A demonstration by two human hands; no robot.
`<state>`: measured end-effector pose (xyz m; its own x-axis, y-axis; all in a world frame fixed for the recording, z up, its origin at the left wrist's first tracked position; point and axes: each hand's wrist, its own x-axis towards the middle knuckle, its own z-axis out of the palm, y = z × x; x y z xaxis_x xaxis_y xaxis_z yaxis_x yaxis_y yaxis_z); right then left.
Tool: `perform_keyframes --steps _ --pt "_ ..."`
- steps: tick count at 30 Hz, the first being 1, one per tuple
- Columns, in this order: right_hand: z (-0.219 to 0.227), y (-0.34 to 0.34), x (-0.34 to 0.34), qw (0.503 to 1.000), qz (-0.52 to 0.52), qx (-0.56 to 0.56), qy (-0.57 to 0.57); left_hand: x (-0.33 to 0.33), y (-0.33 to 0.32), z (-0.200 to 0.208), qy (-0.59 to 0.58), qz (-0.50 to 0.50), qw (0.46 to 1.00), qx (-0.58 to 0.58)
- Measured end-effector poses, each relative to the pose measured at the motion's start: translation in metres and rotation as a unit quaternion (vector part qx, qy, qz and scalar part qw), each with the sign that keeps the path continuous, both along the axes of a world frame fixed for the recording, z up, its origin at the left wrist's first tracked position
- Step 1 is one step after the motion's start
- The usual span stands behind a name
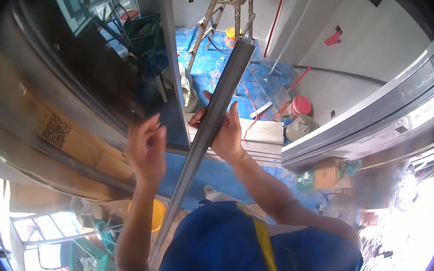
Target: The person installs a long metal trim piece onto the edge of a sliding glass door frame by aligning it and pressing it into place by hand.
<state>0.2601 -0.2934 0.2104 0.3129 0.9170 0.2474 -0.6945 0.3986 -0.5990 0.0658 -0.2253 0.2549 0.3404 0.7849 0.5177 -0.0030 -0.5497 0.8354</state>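
A long grey metal profile slants from the upper middle down to the lower left, past my body. My right hand grips it near its upper half, thumb on the right side and fingertips coming round behind to the left. To the left of the profile, my left hand is raised and apart from it. Its fingers are loosely bent and a little blurred, with a gap to the thumb and nothing seen in them. Behind my left hand stands a dark glass panel with a grey upright frame edge.
Blue sheeting covers the floor beyond the threshold. On it stand a wooden-pole trestle, a yellow bucket, a red-lidded bucket and a sack. Cardboard covers the frame at left; a grey frame runs at right.
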Motion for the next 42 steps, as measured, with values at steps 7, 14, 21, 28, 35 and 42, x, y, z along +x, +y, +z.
perform_keyframes --steps 7,14,21,28,35,42 --pt "0.008 -0.025 0.005 0.997 0.015 -0.033 0.062 0.165 0.024 0.090 0.000 -0.097 0.967 0.234" --pt "0.005 -0.025 0.002 0.998 0.014 -0.018 0.063 0.200 0.031 0.097 0.038 -0.162 0.949 0.269" --pt "0.003 -0.030 0.003 0.995 0.004 -0.056 0.084 0.222 0.067 0.130 0.159 -0.319 0.852 0.382" --pt "0.008 -0.030 -0.003 0.995 0.013 -0.054 0.086 0.239 0.076 0.168 0.249 -0.394 0.727 0.504" --pt "0.007 -0.025 -0.001 0.998 -0.007 -0.041 0.049 0.249 0.077 0.187 0.306 -0.428 0.664 0.531" --pt "0.008 -0.025 -0.003 0.997 -0.015 -0.058 0.055 0.257 0.074 0.189 0.336 -0.455 0.650 0.508"
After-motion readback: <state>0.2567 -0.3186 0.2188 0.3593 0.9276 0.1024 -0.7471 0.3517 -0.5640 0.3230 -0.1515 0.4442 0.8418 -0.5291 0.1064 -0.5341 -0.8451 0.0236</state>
